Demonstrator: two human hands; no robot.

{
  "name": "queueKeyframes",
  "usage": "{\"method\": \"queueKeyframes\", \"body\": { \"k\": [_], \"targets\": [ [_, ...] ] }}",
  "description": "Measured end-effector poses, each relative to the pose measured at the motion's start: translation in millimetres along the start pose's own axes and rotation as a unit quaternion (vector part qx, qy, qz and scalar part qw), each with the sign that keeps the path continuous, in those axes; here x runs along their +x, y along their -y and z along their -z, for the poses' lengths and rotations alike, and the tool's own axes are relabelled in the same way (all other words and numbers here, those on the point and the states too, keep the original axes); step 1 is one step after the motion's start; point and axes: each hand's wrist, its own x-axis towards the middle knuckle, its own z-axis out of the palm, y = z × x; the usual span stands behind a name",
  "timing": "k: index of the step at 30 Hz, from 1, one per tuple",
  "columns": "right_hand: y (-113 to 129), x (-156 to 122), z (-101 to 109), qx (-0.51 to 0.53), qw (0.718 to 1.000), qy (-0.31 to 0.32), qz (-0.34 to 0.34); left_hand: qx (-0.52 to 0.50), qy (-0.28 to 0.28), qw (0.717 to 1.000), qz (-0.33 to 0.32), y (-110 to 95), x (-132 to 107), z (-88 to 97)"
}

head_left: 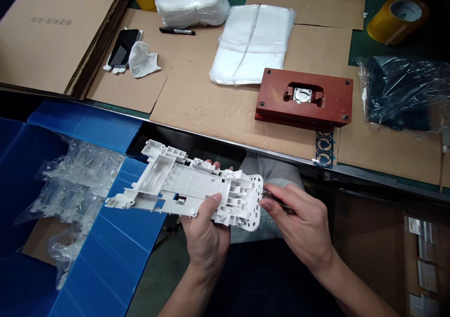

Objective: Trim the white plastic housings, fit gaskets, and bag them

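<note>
A white moulded plastic frame (190, 183) with ribs, clips and cut-outs is held over my lap, tilted. My left hand (207, 228) grips it from below, thumb pressed on its upper face and fingertips showing at the far edge. Pinched in my right hand (298, 218) is a slim dark metal hand tool (279, 201); its tip meets the rounded, perforated end of the frame. Fingers cover most of the tool, so its exact kind is unclear.
On the cardboard-covered bench stands a red-brown fixture block (304, 96) with a metal insert. Stacked white bags (251, 42), a phone (123, 47), a marker (177, 31) and a tape roll (397, 19) lie around. A blue bin (116, 242) holds bagged parts (75, 181).
</note>
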Motion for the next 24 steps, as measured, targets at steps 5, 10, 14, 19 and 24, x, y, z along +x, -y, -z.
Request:
{"method": "queueKeyframes", "body": {
  "k": [5, 10, 14, 19, 24],
  "targets": [
    [2, -1, 3, -0.018, 0.998, 0.053, -0.005, 0.013, -0.011, 0.999, -0.027, 0, 3, 0.2],
    [1, -1, 0, -0.022, 0.999, 0.036, 0.006, 0.010, -0.004, 1.000, -0.021, 0, 3, 1.7],
    [2, -2, -3, -0.021, 0.999, 0.015, 0.023, 0.019, 0.001, 0.999, -0.033, -1, 3, 1.9],
    [3, -4, -7, -0.015, 0.999, 0.001, 0.033, 0.012, -0.003, 0.999, -0.033, 0, 5, 1.7],
    [4, -5, -9, -0.017, 0.998, -0.008, 0.061, 0.005, -0.013, 0.999, -0.039, 1, 7, 2.2]
  ]
}}
